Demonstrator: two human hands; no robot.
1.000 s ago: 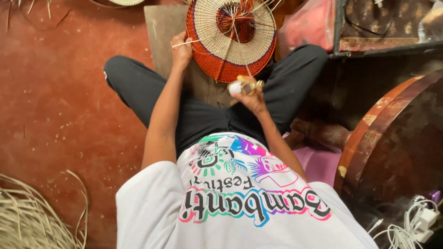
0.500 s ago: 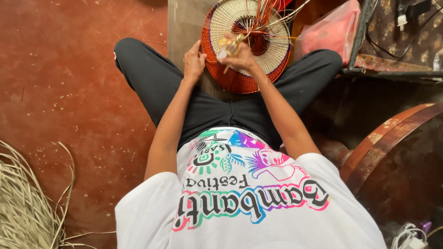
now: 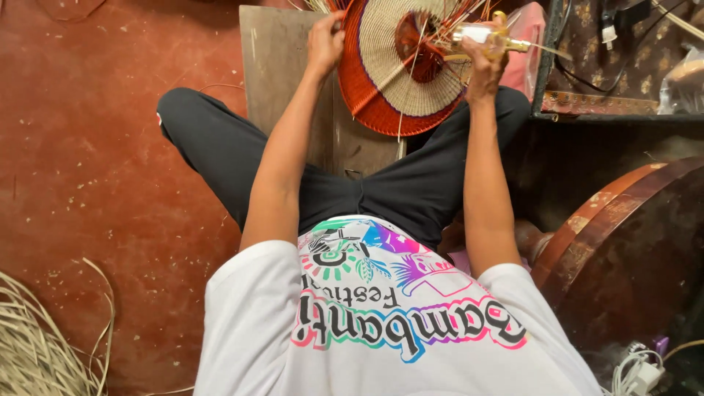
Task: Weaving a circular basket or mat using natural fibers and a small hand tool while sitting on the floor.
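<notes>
My left hand (image 3: 325, 42) fingers curled tight on the rim of the round woven basket (image 3: 400, 70), my right hand (image 3: 484, 55) fingers wrapped around a small white tool (image 3: 480, 34), loose straw strips (image 3: 447, 15) poking out beside them

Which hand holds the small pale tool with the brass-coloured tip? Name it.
The right hand: it grips the small pale tool over the round woven basket. The left hand only clasps the basket's orange rim.

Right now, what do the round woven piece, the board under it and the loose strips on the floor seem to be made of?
Round woven piece: apparently plant fibre or cane, matt, coiled in pale and orange-red rings, loose strands poking out.
Board: probably bare wood, dull grey-brown, scuffed.
Loose strips: seemingly dried split cane or reed, pale, thin and curling.
</notes>
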